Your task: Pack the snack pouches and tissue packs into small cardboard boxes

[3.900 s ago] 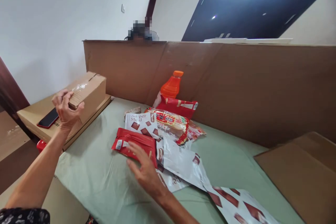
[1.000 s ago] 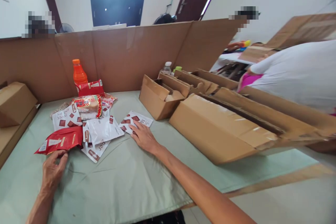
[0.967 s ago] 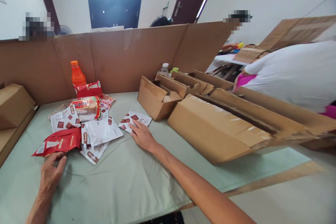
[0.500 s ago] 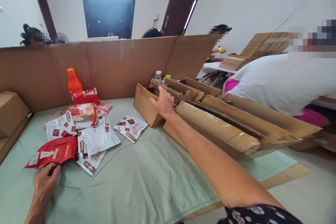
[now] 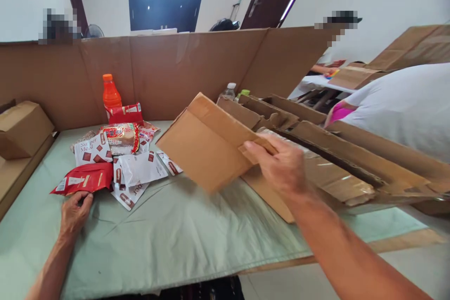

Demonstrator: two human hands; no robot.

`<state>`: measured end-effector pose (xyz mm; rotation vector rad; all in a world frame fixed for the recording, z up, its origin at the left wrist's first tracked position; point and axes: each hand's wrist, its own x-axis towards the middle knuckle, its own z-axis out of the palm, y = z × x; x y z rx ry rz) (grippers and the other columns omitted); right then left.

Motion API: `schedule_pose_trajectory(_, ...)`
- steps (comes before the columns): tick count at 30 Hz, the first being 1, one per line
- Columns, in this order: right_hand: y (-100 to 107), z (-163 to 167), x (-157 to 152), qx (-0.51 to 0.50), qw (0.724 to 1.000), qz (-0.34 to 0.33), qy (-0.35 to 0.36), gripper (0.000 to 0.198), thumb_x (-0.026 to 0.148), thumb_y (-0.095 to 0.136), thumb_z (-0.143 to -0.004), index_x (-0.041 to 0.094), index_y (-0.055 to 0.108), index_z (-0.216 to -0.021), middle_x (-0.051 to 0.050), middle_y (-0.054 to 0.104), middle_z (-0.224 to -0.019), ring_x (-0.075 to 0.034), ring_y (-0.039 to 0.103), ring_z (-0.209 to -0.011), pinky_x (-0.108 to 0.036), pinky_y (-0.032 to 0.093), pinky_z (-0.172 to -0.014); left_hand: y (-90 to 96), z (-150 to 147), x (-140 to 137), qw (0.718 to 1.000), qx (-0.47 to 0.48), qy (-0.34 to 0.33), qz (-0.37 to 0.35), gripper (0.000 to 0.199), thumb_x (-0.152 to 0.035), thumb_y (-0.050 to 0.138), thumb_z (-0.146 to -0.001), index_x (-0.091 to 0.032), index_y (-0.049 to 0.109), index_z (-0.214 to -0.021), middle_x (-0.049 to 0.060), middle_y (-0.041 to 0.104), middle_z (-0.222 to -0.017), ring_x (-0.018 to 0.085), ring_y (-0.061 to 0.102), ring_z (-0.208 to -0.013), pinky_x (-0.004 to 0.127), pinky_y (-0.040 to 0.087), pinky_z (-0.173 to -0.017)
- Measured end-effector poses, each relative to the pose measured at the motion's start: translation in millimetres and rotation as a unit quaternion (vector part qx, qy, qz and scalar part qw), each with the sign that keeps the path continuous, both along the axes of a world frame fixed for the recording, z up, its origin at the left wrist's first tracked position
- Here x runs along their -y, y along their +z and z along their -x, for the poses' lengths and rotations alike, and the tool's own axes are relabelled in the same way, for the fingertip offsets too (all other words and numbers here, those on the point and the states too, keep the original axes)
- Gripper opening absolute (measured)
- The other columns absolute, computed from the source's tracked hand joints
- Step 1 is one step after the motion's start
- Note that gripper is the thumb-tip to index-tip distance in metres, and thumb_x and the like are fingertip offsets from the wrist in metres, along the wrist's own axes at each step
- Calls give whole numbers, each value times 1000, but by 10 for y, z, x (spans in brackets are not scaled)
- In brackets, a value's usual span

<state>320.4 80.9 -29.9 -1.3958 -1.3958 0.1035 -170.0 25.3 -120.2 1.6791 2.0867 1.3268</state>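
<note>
Over the green cloth (image 5: pixel 165 239), in front of a long carton (image 5: pixel 333 178) with tape on its top, the right hand (image 5: pixel 283 164) was clamped on one end of a small cardboard box (image 5: pixel 207 143), thumb on the near face and most of the fingers out of sight behind. The box hung tilted, its far end toward the packets and its lower edge blurred, partly hiding a white pouch (image 5: pixel 169 162); whether the two touched could not be told. Well apart from it, the left hand (image 5: pixel 74 214) was at the lower edge of a red packet (image 5: pixel 86 178), thumb and forefinger near each other; whether they pinched the wrapper or only rested there was unclear. That packet lay beside more white pouches, with an orange bottle (image 5: pixel 111 93) upright beyond them. Since only one end of the box was gripped, a firm hold and a steady wrist seemed best, to stop it swinging or the board creasing. Clearance under its lower edge would have spared the pouch, and a light left touch seemed enough for the soft packet.
</note>
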Motion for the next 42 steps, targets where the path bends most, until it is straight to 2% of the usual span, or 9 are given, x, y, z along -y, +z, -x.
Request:
schedule_pose_trajectory(4,-42,199,618,5,989,13,150,16,37,68,-87,24,76,-93,-2,78,-83,-20,73,-73,-31,61,-69,22,-64,99,999,-6,9,-35,29,-49,59,-72,-22,70,-67,2,74,-68,21,67,-67,30,53,-66)
schedule_pose_trajectory(8,64,455,944,53,939,-9,339,17,18,63,-93,27,77,-99,0,81,-94,-16,77,-85,-24,62,-78,105,-178,247,996,-8,7,-88,30,-46,58,-82,-19,72,-80,5,76,-80,24,71,-80,36,56,-77)
schedule_pose_trajectory(14,144,811,1192,129,884,-63,444,23,8,58,-95,21,69,-110,-4,79,-92,-16,75,-83,-25,61,-72,252,-587,636,985,2,-99,-138,41,-55,53,-91,-21,73,-100,9,75,-114,28,68,-113,46,53,-101)
schedule_pose_trajectory(19,127,890,1352,164,854,-46,492,20,22,50,-104,18,66,-114,-8,78,-94,-17,74,-84,-31,59,-77,634,-891,848,946,64,-230,-220,50,-61,50,-95,-24,71,-119,11,67,-132,33,60,-127,53,48,-108)
schedule_pose_trajectory(24,316,728,1246,157,805,57,569,72,66,19,-104,17,71,-110,-12,77,-103,-21,73,-93,-35,58,-83,1206,-1044,790,893,-41,-430,-126,41,-50,62,-92,-23,68,-122,12,70,-126,34,59,-128,54,47,-108)
schedule_pose_trajectory(29,408,736,959,245,818,130,505,47,44,33,-108,21,74,-116,-9,77,-113,-22,71,-105,-36,53,-95,1517,-1213,741,825,-189,-531,41,39,-37,68,-84,-22,69,-119,9,74,-124,33,60,-132,57,37,-120)
schedule_pose_trajectory(34,323,1113,839,496,721,160,456,14,26,67,-91,20,79,-85,-7,75,-79,-24,70,-81,-35,51,-77,1556,-1320,828,815,-276,-506,59,37,-43,74,-78,-21,74,-108,12,76,-114,35,65,-123,62,31,-122)
schedule_pose_trajectory(36,351,1187,857,537,711,140,432,16,27,73,-88,20,76,-73,-5,69,-64,-22,66,-69,-33,48,-68,1544,-1314,871,826,-293,-479,43,40,-51,75,-78,-21,74,-105,12,77,-106,33,69,-111,61,34,-121)
schedule_pose_trajectory(42,547,794,991,444,804,10,395,22,27,60,-96,22,69,-76,-5,68,-72,-22,62,-71,-35,48,-67,1462,-1115,964,858,-302,-415,-36,56,-65,70,-81,-18,69,-113,9,74,-99,31,66,-110,58,29,-123)
